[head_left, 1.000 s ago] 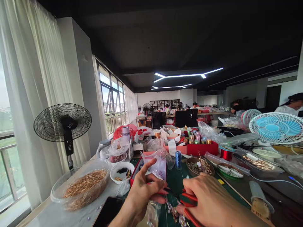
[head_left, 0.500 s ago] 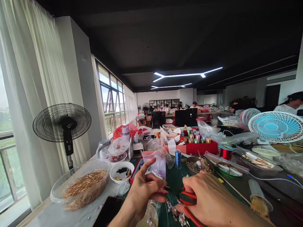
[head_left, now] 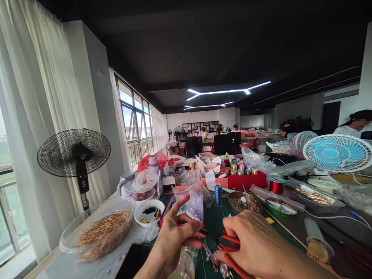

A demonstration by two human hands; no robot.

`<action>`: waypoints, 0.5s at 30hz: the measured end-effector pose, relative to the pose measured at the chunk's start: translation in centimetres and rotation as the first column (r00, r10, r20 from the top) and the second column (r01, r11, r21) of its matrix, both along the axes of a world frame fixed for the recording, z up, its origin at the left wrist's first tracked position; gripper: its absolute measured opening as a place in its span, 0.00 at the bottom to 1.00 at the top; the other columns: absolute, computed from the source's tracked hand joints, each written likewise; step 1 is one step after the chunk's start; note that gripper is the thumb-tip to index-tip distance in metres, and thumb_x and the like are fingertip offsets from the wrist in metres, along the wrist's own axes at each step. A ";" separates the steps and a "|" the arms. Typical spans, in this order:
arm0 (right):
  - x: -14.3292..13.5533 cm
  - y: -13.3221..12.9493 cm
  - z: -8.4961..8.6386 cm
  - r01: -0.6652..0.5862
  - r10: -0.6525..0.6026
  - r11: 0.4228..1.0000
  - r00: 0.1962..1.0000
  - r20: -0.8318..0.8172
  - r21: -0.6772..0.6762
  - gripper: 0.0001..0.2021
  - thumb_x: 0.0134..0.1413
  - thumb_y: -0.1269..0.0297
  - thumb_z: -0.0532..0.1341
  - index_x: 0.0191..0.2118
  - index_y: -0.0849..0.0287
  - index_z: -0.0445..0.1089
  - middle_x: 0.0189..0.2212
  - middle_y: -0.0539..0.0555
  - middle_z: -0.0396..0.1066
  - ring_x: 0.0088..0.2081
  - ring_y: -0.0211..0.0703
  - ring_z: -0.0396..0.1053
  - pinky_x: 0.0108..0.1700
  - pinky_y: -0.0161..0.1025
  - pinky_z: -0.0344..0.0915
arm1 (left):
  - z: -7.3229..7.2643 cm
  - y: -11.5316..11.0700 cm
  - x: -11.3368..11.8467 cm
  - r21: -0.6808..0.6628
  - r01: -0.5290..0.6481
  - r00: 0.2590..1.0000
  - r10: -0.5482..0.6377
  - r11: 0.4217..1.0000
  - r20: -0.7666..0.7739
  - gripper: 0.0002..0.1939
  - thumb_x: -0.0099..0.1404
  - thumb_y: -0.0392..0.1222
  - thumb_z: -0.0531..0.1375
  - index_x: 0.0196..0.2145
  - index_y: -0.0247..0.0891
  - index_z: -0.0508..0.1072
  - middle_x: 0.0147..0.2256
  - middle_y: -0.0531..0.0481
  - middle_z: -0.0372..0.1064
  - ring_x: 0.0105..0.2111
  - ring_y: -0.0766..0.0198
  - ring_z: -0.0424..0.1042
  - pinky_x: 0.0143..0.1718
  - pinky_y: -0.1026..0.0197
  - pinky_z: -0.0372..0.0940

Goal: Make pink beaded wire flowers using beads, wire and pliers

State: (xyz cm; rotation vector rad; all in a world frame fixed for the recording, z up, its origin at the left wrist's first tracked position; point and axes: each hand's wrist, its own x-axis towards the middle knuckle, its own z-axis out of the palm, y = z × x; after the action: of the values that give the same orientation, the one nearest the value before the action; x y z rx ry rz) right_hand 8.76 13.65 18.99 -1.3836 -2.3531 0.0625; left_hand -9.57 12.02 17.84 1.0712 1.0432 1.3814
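My right hand (head_left: 255, 242) grips red-handled pliers (head_left: 231, 254) low over the green cutting mat (head_left: 216, 223). The plier tips meet a small beaded wire piece (head_left: 213, 259) that my left hand (head_left: 176, 236) pinches between thumb and fingers, index finger raised. Both hands sit close together at the bottom centre of the head view. Just beyond my left hand stands a clear bag of pale purple beads (head_left: 193, 205).
A clear tub of gold pins (head_left: 97, 228) and a white dish (head_left: 149, 211) lie to the left, beside a dark phone (head_left: 132, 261). A black floor fan (head_left: 74, 155) stands by the window. Red boxes of spools (head_left: 247, 178), a bead bowl (head_left: 245, 201) and a blue desk fan (head_left: 338, 153) crowd the right; people work further back.
The view has tilted and shifted slightly; my hands stay together on the beaded piece, with the pliers nudged a little toward my left hand.
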 end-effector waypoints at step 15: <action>-0.1 0.0 0.2 -0.014 0.014 1.000 1.000 0.026 -0.013 0.25 0.34 0.54 0.69 0.15 0.57 0.49 0.12 0.42 0.45 0.19 0.35 0.39 0.25 0.35 0.38 | 0.1 -0.1 0.2 -0.008 -0.005 1.000 0.005 1.000 -0.002 0.43 0.46 0.33 0.67 0.58 0.31 0.52 0.24 0.53 0.69 0.23 0.62 0.71 0.19 0.65 0.68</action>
State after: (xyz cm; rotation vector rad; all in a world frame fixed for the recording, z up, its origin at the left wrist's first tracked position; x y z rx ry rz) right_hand 8.61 13.70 19.16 -1.3821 -2.3879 0.0634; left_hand -9.36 11.91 17.92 1.0654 1.0524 1.3793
